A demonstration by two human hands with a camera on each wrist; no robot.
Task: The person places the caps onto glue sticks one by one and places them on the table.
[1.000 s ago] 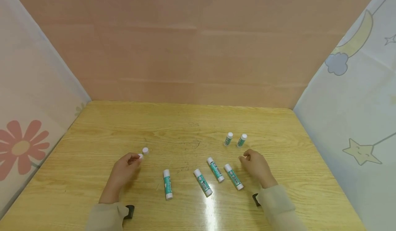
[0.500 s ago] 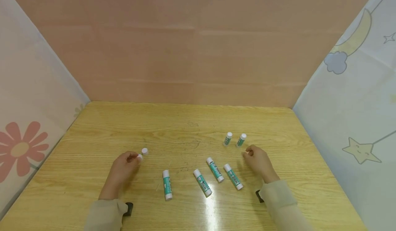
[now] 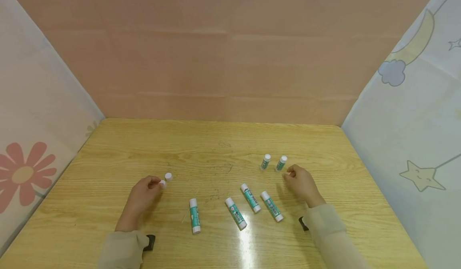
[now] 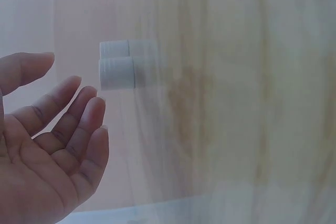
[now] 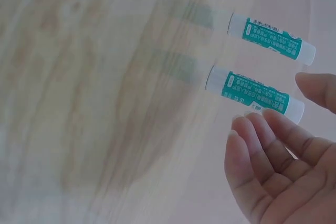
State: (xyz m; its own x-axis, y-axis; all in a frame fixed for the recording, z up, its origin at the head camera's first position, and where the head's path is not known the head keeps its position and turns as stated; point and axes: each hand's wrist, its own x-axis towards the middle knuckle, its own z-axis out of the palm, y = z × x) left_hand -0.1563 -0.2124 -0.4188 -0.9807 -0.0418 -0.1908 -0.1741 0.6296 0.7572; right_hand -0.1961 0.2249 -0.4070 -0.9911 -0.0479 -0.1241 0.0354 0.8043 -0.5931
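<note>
Your right hand (image 3: 301, 185), thumb apart, holds nothing; the nearer upright green-and-white cylindrical plastic glue stick (image 5: 254, 92) stands just past its fingertips, probably light, stiff, slick: pinch mid-barrel. Your left hand (image 3: 143, 193), also empty, faces two short, round white plastic caps (image 4: 116, 73).

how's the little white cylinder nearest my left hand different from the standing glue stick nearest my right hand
Look: the white cylinder shows no label; the glue stick wears a green one between white ends. Size: the white cylinder is squat, the glue stick taller. Place: the white cylinder is by your left hand, the glue stick by your right hand. Both stand on the table.
</note>
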